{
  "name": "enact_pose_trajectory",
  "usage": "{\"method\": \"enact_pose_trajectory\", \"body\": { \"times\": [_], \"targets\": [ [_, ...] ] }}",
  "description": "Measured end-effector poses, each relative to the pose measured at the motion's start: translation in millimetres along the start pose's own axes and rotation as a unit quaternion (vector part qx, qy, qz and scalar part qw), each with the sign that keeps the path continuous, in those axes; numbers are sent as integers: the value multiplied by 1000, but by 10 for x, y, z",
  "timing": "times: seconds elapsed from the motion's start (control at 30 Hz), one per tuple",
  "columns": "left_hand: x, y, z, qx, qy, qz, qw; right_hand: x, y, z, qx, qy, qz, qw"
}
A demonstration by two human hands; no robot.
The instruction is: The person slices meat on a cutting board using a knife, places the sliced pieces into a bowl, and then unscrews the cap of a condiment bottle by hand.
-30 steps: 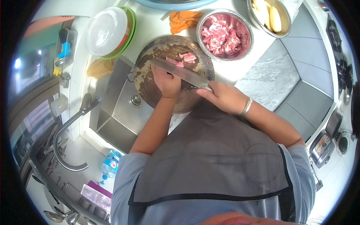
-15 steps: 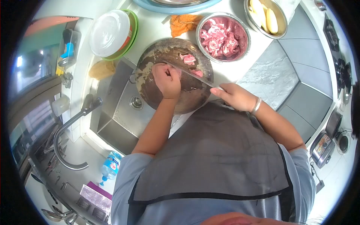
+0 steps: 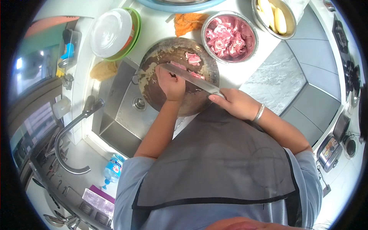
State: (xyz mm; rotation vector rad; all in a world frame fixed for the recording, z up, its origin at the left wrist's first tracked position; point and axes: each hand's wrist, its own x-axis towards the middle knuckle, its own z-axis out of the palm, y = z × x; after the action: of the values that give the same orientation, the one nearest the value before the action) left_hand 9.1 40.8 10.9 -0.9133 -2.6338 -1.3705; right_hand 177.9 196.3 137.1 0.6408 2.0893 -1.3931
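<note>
My right hand (image 3: pixel 238 102) is wrapped round the handle of a kitchen knife (image 3: pixel 193 79). Its broad blade lies slantwise over the round wooden chopping board (image 3: pixel 195 101), the tip reaching my left hand (image 3: pixel 170 85). The left fingers are curled in, pressed against a piece of raw meat (image 3: pixel 177 65) that the blade and hand partly hide. Beyond the blade is a cut piece of meat (image 3: pixel 197 75), and a further meat piece (image 3: pixel 193 58) rests apart toward the board's far side.
A steel bowl of raw meat (image 3: pixel 256 40) stands right of the board, with a bowl of peeled pale vegetables (image 3: pixel 294 27) beyond. An orange cloth (image 3: pixel 188 23) lies behind. Left are the sink (image 3: pixel 124 111), faucet (image 3: pixel 57 145) and stacked lidded green bowls (image 3: pixel 111 32).
The knife's blade has turned flatter, showing more of its side, and my right hand has shifted slightly left and down. The nearer cut piece has moved a little. My left hand stays nearly still.
</note>
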Motion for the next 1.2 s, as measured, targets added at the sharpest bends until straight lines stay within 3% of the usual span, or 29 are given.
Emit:
{"method": "enact_pose_trajectory", "body": {
  "times": [0.23, 0.37, 0.53, 0.7, 0.9, 1.2],
  "targets": [
    [36, -5, -35, 20, -24, 71, 997, 557, -125, 140, -12, 39, -94, 995],
    [29, 36, -13, 2, 1, 40, 999, 595, -164, 146, -26, 29, -59, 998],
    [-13, 1, -13, 44, 9, 3, 999, -53, 188, -19, 8, -15, 3, 1000],
    [-19, -28, 39, 0, 42, 22, 999, -367, 168, -380, 55, -79, 91, 991],
    [-63, -93, 17, -31, 39, 6, 999, -272, 95, -203, 32, -23, 6, 999],
    [-10, 18, -13, 9, 26, 26, 999, -200, 51, -93, 31, -48, 34, 998]
  ]
}}
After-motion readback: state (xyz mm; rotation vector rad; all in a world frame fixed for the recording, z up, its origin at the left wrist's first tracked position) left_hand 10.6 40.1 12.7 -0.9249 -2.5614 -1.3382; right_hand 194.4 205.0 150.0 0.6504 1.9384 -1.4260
